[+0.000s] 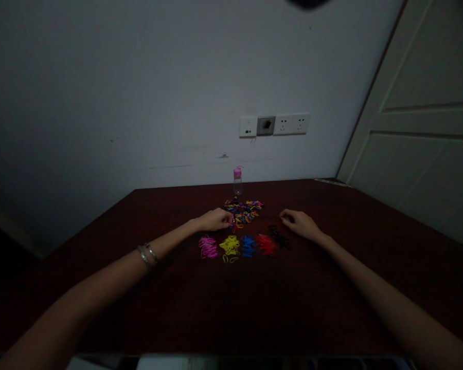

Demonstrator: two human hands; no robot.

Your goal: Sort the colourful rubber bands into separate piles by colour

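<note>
My left hand (217, 220) is at the left edge of a mixed heap of coloured rubber bands (245, 210), fingers pinched together; what they grip, if anything, is too small to make out. My right hand (300, 224) rests just beyond the small pile of black rubber bands (280, 238), its fingers curled in towards the thumb; anything between them is hidden. Nearer to me, sorted piles lie in a row: pink bands (209, 247), yellow bands (230, 245), blue bands (248, 246) and red bands (266, 245).
Behind the heap stands a small clear bottle with a pink top (237, 181). The dark red-brown table (170, 308) meets a pale wall with sockets and switches (291, 124). A panelled door (420, 139) is at the right.
</note>
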